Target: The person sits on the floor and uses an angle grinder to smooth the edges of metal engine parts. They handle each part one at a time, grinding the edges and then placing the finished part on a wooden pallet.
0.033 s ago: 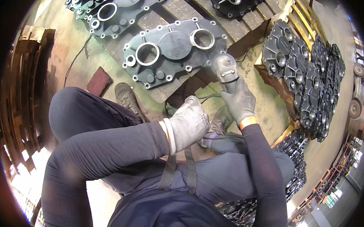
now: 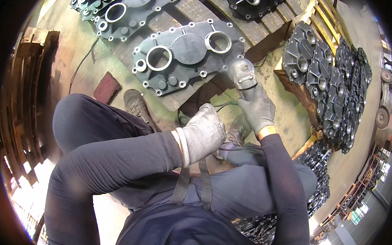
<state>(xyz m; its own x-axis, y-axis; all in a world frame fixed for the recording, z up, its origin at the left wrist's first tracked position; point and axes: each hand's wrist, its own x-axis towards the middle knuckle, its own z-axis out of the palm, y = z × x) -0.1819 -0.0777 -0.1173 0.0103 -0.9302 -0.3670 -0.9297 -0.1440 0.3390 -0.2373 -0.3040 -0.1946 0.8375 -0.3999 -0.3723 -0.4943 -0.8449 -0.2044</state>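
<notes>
My right hand (image 2: 257,108), in a grey glove, is wrapped round an angle grinder (image 2: 245,81). The grinder's round head is beside the right end of a dark metal cover casting (image 2: 190,50), and I cannot tell whether they touch. This casting lies flat, with two large bored holes, a raised round centre and small bolt holes along its edge. My left hand (image 2: 204,134), in a pale knitted glove, is closed above my lap, near the casting's lower edge. Whatever its fingers hold, if anything, is hidden.
Similar castings (image 2: 131,12) lie at the upper left, with another (image 2: 253,2) at the top, on wooden slats (image 2: 200,13). Many more castings (image 2: 324,80) are stacked at the right. Wooden pallets (image 2: 31,97) stand at the left. A reddish-brown block (image 2: 107,88) and a cable (image 2: 82,65) are on the floor.
</notes>
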